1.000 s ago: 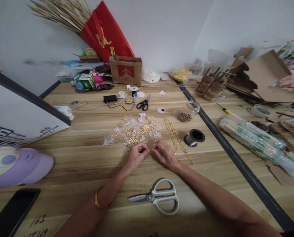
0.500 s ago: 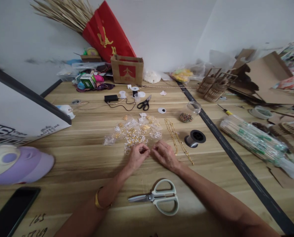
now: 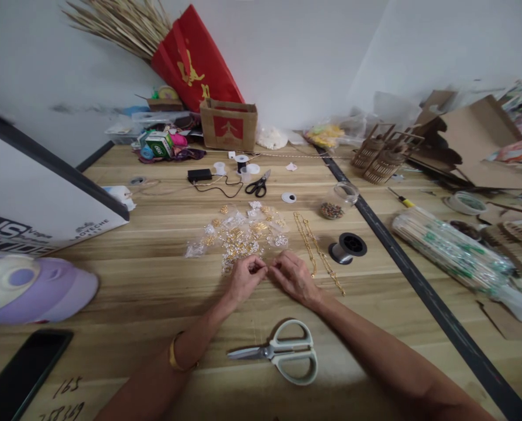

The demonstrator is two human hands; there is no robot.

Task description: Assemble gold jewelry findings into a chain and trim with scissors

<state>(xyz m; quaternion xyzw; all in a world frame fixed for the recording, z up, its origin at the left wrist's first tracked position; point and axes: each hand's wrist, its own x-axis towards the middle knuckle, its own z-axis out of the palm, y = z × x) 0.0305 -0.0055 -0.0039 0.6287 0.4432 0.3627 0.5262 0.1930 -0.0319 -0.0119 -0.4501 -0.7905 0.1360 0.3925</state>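
Note:
My left hand (image 3: 244, 276) and my right hand (image 3: 293, 275) rest on the wooden table (image 3: 155, 292), fingertips pinched together and almost meeting. Whatever small piece they pinch is too tiny to name. Just beyond them lies a heap of small clear bags with gold and silver findings (image 3: 239, 234). To the right of my right hand two gold chains (image 3: 316, 248) stretch along the wood, and a spool of thin wire (image 3: 347, 247) stands past them. Grey-handled scissors (image 3: 282, 352) lie shut between my forearms. A gold bangle (image 3: 173, 354) circles my left wrist.
A lilac cap (image 3: 33, 289) and a black phone (image 3: 21, 374) lie at the near left, below a white board (image 3: 37, 204). Black scissors (image 3: 257, 185), a bead jar (image 3: 335, 204), a paper bag (image 3: 228, 125) and a skewer bundle (image 3: 449, 248) lie farther off.
Both hands stay pinched together at the same spot; only the camera has shifted slightly.

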